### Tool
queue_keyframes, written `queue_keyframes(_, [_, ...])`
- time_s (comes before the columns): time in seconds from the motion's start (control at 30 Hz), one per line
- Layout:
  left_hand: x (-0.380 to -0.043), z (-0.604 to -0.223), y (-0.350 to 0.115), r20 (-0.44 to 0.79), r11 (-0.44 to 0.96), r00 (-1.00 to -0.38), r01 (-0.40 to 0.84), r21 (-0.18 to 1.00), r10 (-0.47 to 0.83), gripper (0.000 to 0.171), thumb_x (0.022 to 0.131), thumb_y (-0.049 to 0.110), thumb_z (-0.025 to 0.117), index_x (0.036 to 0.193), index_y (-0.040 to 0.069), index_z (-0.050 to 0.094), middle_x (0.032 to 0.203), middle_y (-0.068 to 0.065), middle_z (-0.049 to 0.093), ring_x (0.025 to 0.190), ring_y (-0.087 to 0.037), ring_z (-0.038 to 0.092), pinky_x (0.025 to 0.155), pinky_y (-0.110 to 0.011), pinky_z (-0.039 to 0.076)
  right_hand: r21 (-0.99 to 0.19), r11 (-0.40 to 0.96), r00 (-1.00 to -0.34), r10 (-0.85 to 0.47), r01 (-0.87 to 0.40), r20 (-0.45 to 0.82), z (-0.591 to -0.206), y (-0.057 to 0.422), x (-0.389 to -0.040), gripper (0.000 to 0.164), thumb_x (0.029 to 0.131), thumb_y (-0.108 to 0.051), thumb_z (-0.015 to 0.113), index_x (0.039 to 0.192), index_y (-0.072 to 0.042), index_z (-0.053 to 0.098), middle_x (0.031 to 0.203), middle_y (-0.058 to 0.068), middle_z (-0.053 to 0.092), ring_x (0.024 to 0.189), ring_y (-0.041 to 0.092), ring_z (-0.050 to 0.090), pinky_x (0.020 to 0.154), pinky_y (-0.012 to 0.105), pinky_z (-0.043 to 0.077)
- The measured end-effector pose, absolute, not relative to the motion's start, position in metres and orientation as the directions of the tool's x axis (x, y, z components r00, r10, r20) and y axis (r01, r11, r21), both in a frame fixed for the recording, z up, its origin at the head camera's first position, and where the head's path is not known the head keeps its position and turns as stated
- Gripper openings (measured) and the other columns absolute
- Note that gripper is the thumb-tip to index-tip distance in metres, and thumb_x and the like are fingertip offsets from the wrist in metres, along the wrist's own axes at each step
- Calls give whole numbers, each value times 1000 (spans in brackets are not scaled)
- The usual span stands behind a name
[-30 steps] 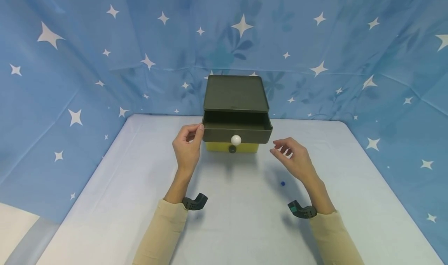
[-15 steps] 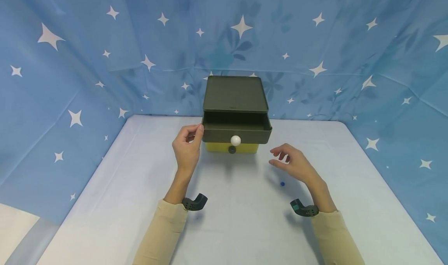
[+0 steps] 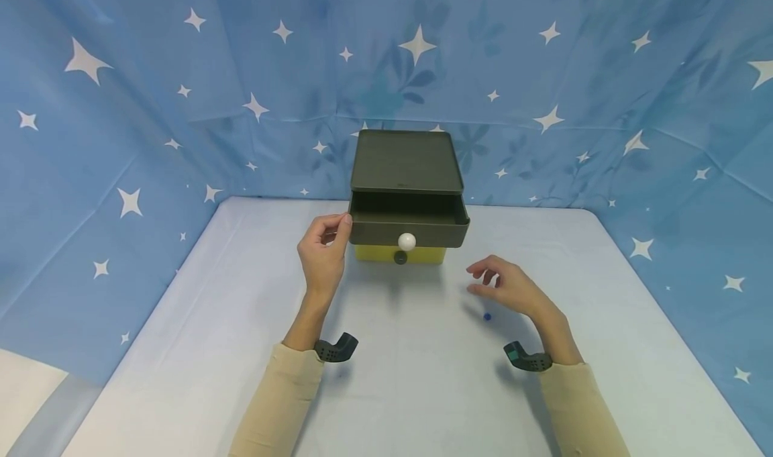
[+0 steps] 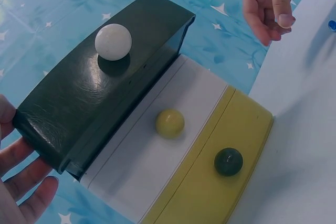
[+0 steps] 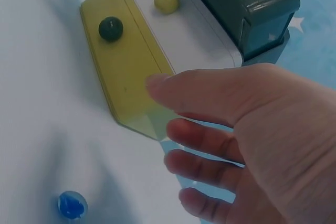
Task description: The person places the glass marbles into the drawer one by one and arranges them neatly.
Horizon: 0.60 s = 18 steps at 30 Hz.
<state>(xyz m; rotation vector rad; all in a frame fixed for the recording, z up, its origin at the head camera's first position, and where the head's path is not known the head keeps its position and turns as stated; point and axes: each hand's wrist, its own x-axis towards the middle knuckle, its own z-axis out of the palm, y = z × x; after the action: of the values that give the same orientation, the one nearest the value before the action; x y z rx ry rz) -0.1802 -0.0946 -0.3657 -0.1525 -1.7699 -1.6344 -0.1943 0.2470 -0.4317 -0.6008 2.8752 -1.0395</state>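
A small drawer box (image 3: 407, 162) stands at the back of the white table, its top dark green drawer (image 4: 73, 93) pulled out. That drawer has a white round knob (image 3: 407, 241); no contents show inside it. My left hand (image 3: 323, 259) holds the drawer's left front corner between thumb and fingers. To the right of the box, my right hand (image 3: 510, 286) hangs over the table with fingers loosely bent and nothing in them. A glass marble (image 5: 72, 205) with a blue core lies on the table below my right hand.
Below the pulled-out drawer are a white middle drawer (image 4: 152, 145) with a yellow knob (image 4: 170, 124) and a yellow bottom drawer (image 5: 113, 59) with a dark green knob (image 5: 111, 29). A blue star-patterned cloth (image 3: 272, 74) hangs behind and beside the table (image 3: 386, 390).
My right hand has lowered from beside the drawer toward the marble. The left hand stays at the drawer's corner, and the drawer has not moved.
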Motion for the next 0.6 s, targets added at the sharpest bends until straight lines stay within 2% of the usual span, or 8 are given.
queue_keyframes(0.23, [-181, -366, -95, 565, 187, -739, 536, 823, -368, 13, 92, 2, 68, 96, -9, 71, 95, -26, 73, 78, 6, 60, 75, -21, 52, -634, 711, -925, -379, -305, 19, -435, 251, -195, 39, 85, -22, 80, 117, -5, 68, 111, 13, 69, 92, 20, 59, 76, 29, 50])
queue_keyframes(0.6, [-180, -366, -94, 552, 185, -747, 523, 832, -371, 12, 92, 3, 68, 96, -8, 72, 96, -25, 73, 78, 4, 60, 75, -16, 50, -653, 713, -912, -402, -257, -79, -437, 257, -195, 43, 82, -26, 83, 118, -7, 68, 109, 8, 67, 94, 22, 57, 74, 27, 50])
